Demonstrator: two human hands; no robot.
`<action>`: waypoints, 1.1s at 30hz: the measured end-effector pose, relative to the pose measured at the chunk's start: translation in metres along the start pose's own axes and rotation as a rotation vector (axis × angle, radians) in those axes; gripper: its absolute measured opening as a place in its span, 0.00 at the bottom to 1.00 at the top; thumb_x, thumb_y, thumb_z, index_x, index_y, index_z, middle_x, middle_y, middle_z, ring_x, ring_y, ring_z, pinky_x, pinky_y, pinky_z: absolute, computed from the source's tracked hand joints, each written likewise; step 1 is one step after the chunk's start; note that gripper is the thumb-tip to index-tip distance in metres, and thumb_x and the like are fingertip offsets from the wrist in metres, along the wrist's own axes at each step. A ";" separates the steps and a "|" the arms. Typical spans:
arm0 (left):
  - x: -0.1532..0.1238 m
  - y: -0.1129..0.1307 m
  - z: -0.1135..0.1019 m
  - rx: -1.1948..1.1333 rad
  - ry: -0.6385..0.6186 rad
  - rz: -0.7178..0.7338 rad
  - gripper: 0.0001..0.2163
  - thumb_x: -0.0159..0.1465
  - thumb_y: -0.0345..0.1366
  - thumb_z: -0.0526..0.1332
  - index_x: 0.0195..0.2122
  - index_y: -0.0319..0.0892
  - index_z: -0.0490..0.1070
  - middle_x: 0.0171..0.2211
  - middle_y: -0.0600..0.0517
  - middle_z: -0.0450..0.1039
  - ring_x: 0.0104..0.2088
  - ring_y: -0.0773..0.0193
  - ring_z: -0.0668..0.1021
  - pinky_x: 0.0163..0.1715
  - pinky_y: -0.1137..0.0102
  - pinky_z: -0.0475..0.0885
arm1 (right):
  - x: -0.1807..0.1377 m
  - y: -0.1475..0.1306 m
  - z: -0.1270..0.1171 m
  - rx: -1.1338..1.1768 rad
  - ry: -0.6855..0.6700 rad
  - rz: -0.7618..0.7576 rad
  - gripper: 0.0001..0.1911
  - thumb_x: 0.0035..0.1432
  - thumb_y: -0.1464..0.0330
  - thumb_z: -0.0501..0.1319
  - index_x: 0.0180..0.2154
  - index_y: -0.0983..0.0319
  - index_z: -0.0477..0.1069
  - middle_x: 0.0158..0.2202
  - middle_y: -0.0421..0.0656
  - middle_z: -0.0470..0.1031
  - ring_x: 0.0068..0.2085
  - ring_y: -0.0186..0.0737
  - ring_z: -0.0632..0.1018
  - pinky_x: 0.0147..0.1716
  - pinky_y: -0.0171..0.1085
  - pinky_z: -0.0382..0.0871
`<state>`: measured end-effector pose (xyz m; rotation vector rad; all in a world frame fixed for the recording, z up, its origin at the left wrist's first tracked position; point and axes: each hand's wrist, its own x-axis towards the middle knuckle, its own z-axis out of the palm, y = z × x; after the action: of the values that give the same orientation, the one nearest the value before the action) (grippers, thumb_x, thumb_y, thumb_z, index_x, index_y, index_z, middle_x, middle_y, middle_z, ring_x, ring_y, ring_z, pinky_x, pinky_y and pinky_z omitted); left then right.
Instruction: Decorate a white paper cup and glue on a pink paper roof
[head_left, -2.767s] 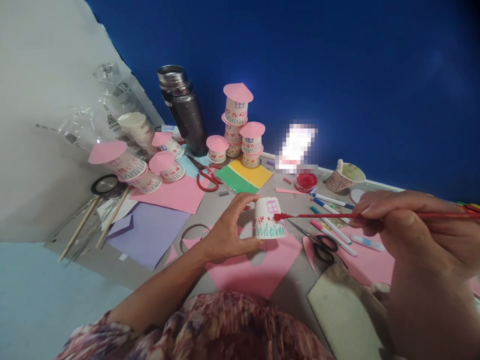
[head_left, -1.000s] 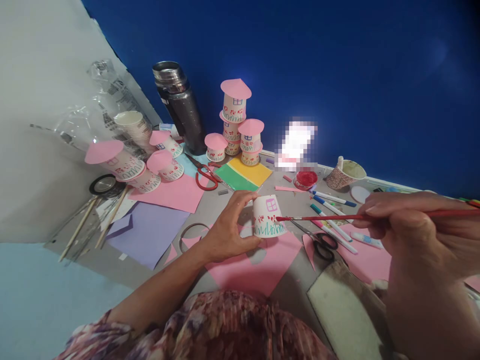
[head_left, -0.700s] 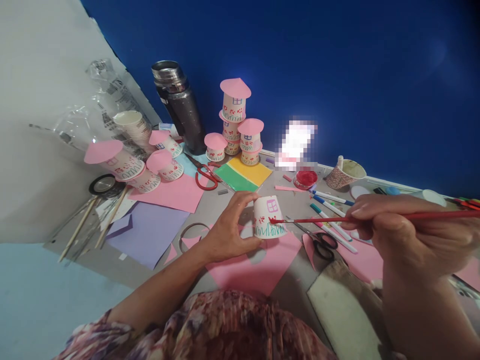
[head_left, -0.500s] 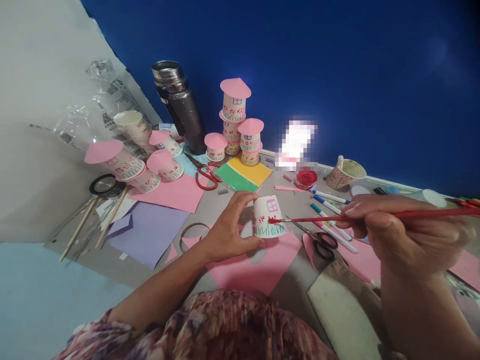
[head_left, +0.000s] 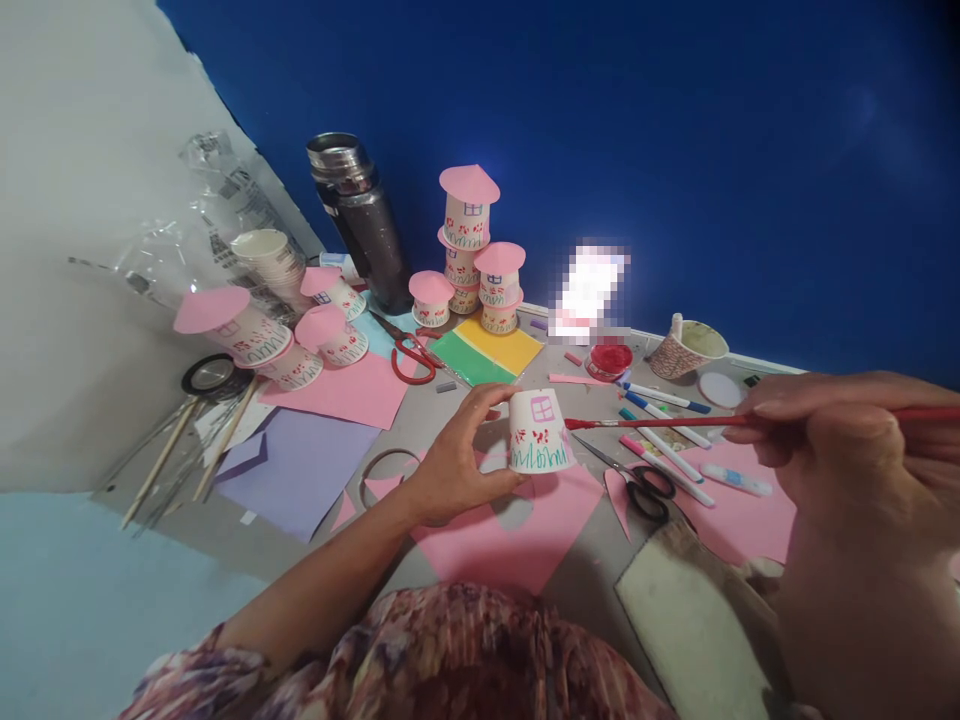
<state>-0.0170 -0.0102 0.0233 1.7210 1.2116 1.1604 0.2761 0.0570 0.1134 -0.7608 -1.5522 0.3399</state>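
Note:
My left hand grips an upturned white paper cup from its left side. The cup stands on a pink sheet and bears a pink window, red dabs and green grass strokes. My right hand pinches a thin red paintbrush. Its red-loaded tip hovers just right of the cup, not touching it. A small open pot of red paint sits behind the cup, to the right.
Finished cup houses with pink cone roofs are stacked at the back and lie at the left. A steel flask, red scissors, black scissors, several markers, coloured paper sheets and wooden sticks lie around.
The brush tip touched the cup's side half a second ago and has now drawn back to the right. My left hand keeps its hold on the cup.

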 end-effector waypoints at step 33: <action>0.001 -0.004 0.005 -0.301 -0.052 -0.068 0.38 0.59 0.33 0.75 0.69 0.56 0.63 0.68 0.45 0.65 0.67 0.46 0.71 0.68 0.51 0.67 | -0.001 -0.005 0.004 0.032 -0.093 0.005 0.11 0.62 0.74 0.65 0.31 0.55 0.85 0.26 0.35 0.82 0.19 0.32 0.75 0.15 0.40 0.65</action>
<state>-0.0129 -0.0082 0.0185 1.4651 0.9992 1.1830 0.2714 0.0539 0.1154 -0.7326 -1.6284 0.4079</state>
